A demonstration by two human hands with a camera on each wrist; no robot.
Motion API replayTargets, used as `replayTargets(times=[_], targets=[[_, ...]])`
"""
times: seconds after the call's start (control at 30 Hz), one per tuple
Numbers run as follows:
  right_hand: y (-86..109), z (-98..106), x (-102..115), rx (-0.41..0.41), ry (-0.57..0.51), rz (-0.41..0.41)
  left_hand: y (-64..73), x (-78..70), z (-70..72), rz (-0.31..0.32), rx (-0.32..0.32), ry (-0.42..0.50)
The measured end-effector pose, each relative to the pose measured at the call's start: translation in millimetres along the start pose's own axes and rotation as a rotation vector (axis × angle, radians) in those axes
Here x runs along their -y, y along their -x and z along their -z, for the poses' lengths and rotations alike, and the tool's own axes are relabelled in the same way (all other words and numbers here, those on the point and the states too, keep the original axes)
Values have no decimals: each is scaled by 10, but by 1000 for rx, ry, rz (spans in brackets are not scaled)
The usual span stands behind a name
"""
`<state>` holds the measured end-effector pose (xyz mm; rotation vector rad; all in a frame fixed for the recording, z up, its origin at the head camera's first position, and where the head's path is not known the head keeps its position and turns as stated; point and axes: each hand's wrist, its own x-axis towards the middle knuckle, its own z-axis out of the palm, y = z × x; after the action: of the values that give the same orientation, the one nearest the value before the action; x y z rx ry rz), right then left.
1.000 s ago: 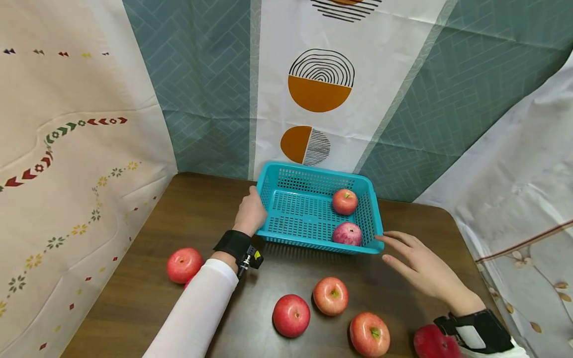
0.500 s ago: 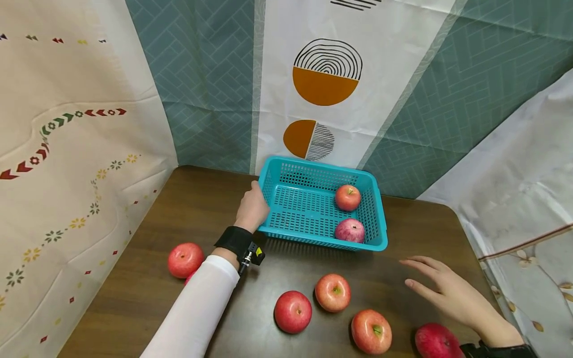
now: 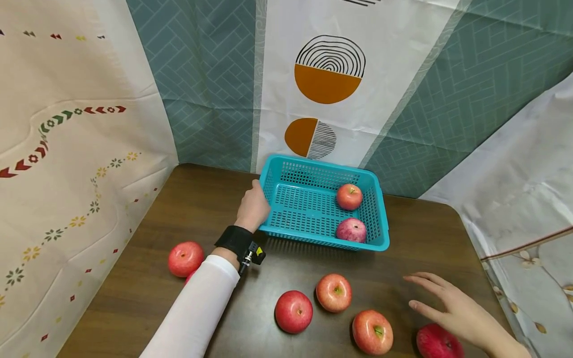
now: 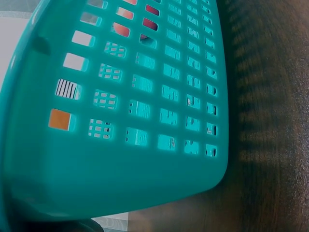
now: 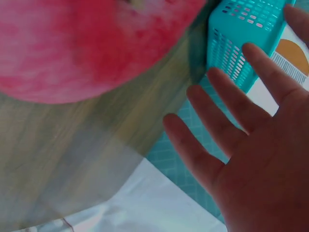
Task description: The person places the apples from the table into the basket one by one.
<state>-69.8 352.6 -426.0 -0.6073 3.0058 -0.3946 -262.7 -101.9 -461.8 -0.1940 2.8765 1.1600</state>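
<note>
A turquoise plastic basket [image 3: 313, 240] stands at the back of the table, with a red apple [image 3: 349, 197] and a duller pinkish apple [image 3: 351, 230] at its right end. My left hand [image 3: 253, 206] grips the basket's left rim; its fingertips are hidden there. The left wrist view shows the basket's slotted wall [image 4: 120, 164] up close. My right hand [image 3: 456, 306] hovers over the right of the table, fingers spread and holding nothing. Just below it lies a dark red apple [image 3: 438, 343], which fills the top left of the right wrist view as a large red surface [image 5: 87, 53].
Three apples lie in the front middle: a red one [image 3: 293, 312], a lighter one [image 3: 333, 292] and another at the right [image 3: 372, 332]. Another apple [image 3: 185, 259] sits left of my left sleeve [image 3: 197, 303], which partly covers a red thing. Cloth hangings [image 3: 210, 99] surround the wooden table [image 3: 210, 194].
My right hand has drawn away from the basket's right front corner, moving right and toward me, close to the dark red apple. The left hand keeps its hold on the rim.
</note>
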Motion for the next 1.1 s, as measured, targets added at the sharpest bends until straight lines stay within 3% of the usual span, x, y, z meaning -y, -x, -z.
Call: replayTargets(times=[0.37,0.57,0.73,1.0,1.1], targets=[[217,-113,-39,5,32,93,3,-27,16,-5,13,-6],[369,-212,-126,15,15,70,5,-23,21,-2,16,-10],[468,-275,-167,58,-84,39,14,-14,38,-4,19,1],[568,-477,-320,-2,-112,210,10,-23,34,-8,11,-1],[596,-541,-351,-7,-108,229,8,-22,26,-7,17,-1]])
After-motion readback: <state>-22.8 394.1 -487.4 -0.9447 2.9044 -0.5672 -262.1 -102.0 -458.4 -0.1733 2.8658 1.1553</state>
